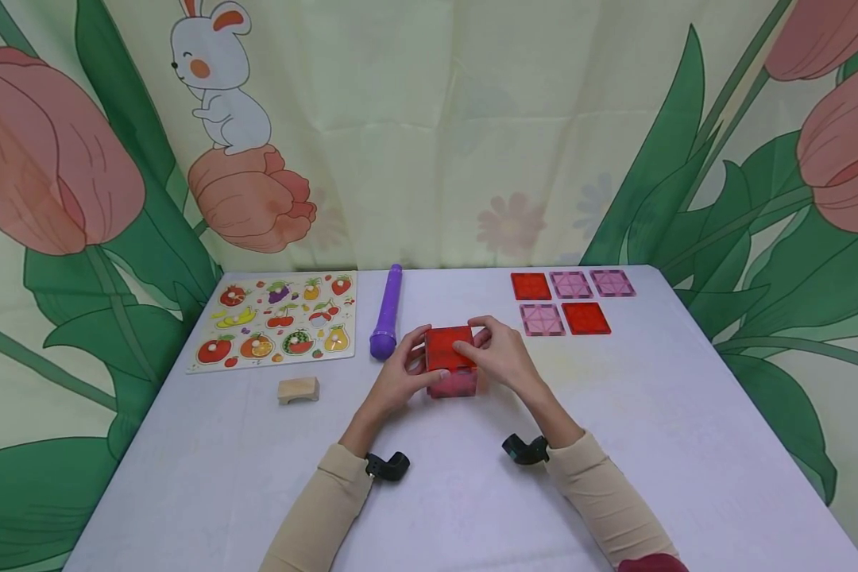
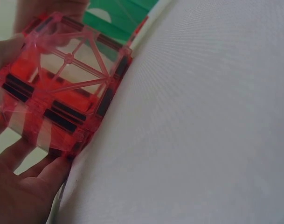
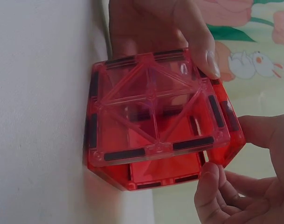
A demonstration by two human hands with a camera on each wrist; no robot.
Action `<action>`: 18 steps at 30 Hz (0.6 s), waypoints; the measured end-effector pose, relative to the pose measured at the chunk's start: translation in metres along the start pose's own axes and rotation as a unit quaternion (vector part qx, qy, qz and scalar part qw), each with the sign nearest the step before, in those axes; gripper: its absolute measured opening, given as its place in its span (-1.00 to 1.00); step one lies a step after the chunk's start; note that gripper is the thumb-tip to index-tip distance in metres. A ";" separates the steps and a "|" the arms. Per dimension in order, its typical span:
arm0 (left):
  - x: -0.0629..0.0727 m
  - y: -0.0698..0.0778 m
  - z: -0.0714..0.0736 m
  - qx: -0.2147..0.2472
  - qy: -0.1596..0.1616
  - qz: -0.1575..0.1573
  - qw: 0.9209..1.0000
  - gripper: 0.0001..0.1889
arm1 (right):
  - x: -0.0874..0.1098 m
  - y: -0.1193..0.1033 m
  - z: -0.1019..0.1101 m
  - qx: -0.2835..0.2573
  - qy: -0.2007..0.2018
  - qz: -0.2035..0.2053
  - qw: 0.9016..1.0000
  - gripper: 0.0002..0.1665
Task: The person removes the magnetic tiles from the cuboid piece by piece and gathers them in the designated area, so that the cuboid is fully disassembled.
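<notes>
A small box of translucent magnetic tiles (image 1: 452,385) stands on the table between my two hands. Its near wall is a pink tile (image 3: 151,98) with crossed ribs, and a red tile (image 1: 443,343) lies on top. My left hand (image 1: 398,372) grips the box from the left, its thumb along the near upper edge and its fingers on the side wall. From the right, my right hand (image 1: 502,354) pinches the red top tile, thumb on its surface and fingers by the edge. Whether the right side has a wall, I cannot tell.
Several loose red and pink tiles (image 1: 542,319) lie at the back right. A purple microphone (image 1: 388,314) lies behind my left hand. Farther left are a fruit puzzle board (image 1: 275,322) and a wooden arch block (image 1: 298,390). A printed curtain (image 1: 415,143) hangs behind the table (image 1: 214,477).
</notes>
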State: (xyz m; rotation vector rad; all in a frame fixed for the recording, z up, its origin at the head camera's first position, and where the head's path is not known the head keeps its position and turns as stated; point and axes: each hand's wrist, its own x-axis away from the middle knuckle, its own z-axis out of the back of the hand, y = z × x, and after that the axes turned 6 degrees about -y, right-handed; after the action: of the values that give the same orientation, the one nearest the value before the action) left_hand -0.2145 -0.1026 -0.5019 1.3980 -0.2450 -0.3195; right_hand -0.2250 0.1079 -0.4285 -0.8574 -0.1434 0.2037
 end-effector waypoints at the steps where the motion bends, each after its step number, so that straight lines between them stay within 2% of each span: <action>1: 0.000 0.000 0.000 0.000 0.000 0.001 1.000 -0.07 | 0.000 -0.001 0.000 -0.002 0.000 -0.001 1.000 -0.32; 6: 0.000 0.000 0.000 0.000 0.000 -0.001 1.000 -0.08 | 0.001 -0.003 0.003 -0.027 -0.011 -0.009 1.000 -0.23; 12: 0.000 0.002 0.000 0.000 0.005 0.002 1.000 -0.11 | 0.001 -0.004 0.007 -0.082 -0.060 -0.028 0.994 -0.11; 18: 0.001 0.003 -0.001 -0.001 0.009 0.006 1.000 -0.11 | 0.002 -0.003 0.011 -0.112 -0.094 -0.023 0.989 -0.05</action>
State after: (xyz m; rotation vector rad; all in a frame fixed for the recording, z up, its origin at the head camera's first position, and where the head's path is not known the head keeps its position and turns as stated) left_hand -0.2126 -0.1018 -0.4986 1.3971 -0.2395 -0.2966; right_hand -0.2252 0.1140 -0.4188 -1.0577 -0.3671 0.2268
